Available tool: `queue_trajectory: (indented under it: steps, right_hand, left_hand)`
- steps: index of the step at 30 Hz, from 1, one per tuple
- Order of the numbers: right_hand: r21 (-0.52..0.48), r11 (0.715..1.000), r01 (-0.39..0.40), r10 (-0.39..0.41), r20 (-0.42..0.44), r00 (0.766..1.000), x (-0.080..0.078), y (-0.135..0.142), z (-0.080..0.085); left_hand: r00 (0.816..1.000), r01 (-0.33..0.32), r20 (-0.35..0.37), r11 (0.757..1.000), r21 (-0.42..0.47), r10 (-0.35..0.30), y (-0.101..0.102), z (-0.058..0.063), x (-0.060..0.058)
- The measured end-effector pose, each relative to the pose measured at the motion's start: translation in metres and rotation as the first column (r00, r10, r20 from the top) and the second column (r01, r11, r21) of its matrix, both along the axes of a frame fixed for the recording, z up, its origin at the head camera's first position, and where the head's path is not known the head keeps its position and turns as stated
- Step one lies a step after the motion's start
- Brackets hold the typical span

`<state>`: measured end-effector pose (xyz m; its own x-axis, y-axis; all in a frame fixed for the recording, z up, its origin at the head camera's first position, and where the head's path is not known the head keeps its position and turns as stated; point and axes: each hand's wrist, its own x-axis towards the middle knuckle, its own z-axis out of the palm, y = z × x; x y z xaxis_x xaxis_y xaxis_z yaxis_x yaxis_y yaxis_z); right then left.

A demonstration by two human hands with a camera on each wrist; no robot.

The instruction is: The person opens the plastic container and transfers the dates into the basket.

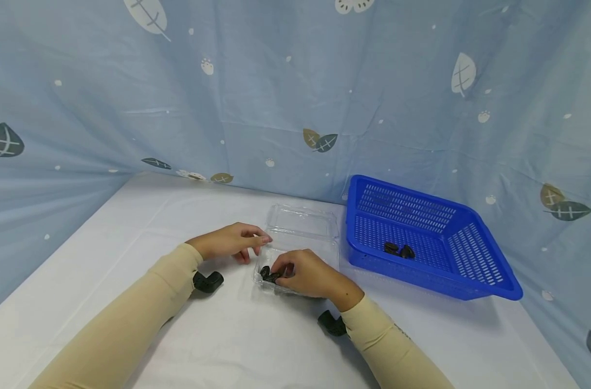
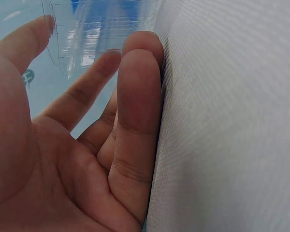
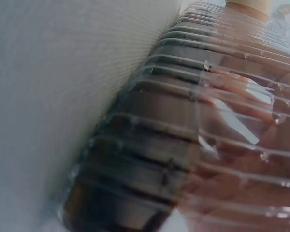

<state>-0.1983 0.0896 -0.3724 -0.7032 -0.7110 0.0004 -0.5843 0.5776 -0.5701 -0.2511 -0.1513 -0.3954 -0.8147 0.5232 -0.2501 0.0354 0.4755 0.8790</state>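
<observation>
Pinching small black plastic pieces (image 1: 271, 275) inside the clear, flimsy plastic clamshell box (image 1: 300, 237), my right hand (image 1: 307, 275); my left hand (image 1: 232, 240), relaxed, steadies its rim.

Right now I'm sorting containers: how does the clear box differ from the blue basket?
The clear box is see-through plastic with a hinged lid lying open; the blue basket is opaque, perforated and lidless. The box is smaller. The right hand reaches into the box and the left hand touches its edge; no hand touches the basket. Both hold dark pieces and sit on the white table.
</observation>
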Motion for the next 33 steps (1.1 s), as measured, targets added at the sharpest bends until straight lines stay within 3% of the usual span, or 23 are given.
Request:
queue_trajectory:
  steps: [7,19,26,33]
  right_hand:
    - [0.02,0.997,0.069,-0.068,-0.059,0.996,0.0,0.008,0.014]
    - [-0.131,0.983,0.131,-0.159,-0.237,0.958,0.004,0.032,0.046]
    - [-0.239,0.932,0.273,-0.334,-0.276,0.901,0.004,0.057,0.063]
    - [-0.291,0.852,0.435,-0.514,-0.302,0.803,-0.006,0.097,0.072]
  left_hand:
    - [1.0,-0.007,0.003,1.0,-0.004,0.007,0.001,0.001,0.0]
    - [1.0,-0.009,0.01,1.0,-0.008,0.009,0.001,-0.001,-0.002]
    - [1.0,-0.015,0.004,1.0,-0.005,0.015,0.002,-0.001,-0.001]
    - [1.0,-0.017,0.002,1.0,-0.002,0.017,0.003,0.0,0.001]
